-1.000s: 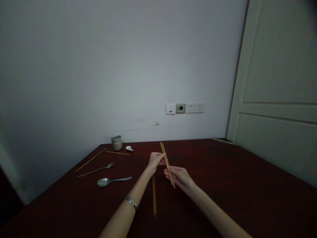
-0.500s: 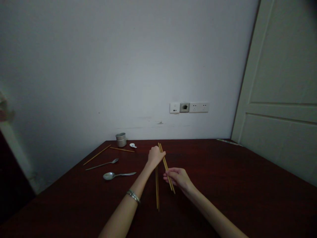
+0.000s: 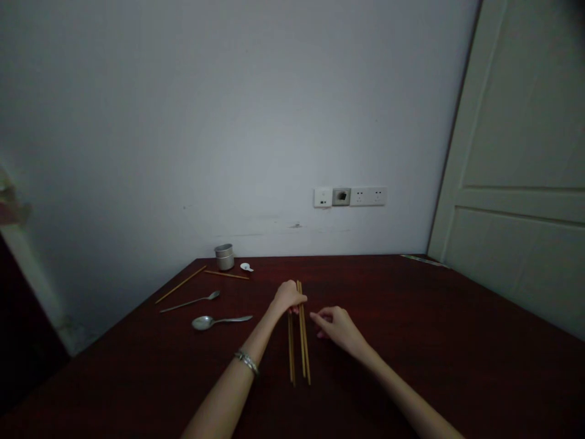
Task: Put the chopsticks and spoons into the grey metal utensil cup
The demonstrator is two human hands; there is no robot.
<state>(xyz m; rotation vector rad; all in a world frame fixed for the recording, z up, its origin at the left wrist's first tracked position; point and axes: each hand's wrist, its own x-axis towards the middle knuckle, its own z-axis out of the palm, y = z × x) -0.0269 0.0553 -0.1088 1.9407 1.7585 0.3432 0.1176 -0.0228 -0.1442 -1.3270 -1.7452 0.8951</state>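
Observation:
My left hand [image 3: 289, 297] is closed around the upper part of a pair of wooden chopsticks [image 3: 304, 353], which slant slightly over the dark red table. Just left of them, a second pair of chopsticks [image 3: 291, 353] lies nearly parallel, its far end hidden behind my left hand. To the right, my right hand [image 3: 337, 326] is apart from the chopsticks, with nothing in it and its fingers loosely bent and parted. A metal spoon [image 3: 219, 321] and a fork [image 3: 192, 301] lie left of my left forearm.
At the back left stand a metal cup [image 3: 224, 257] and a small white spoon-like piece [image 3: 247, 267]. Single chopsticks lie near them, one along the left edge [image 3: 180, 285] and one crosswise [image 3: 227, 275]. Wall sockets [image 3: 350, 196] sit above the table's back edge; a pale door [image 3: 516, 183] is at right.
The held chopsticks have come down and nearer, turning almost parallel to the other pair. My right hand has let go of them and moved slightly right.

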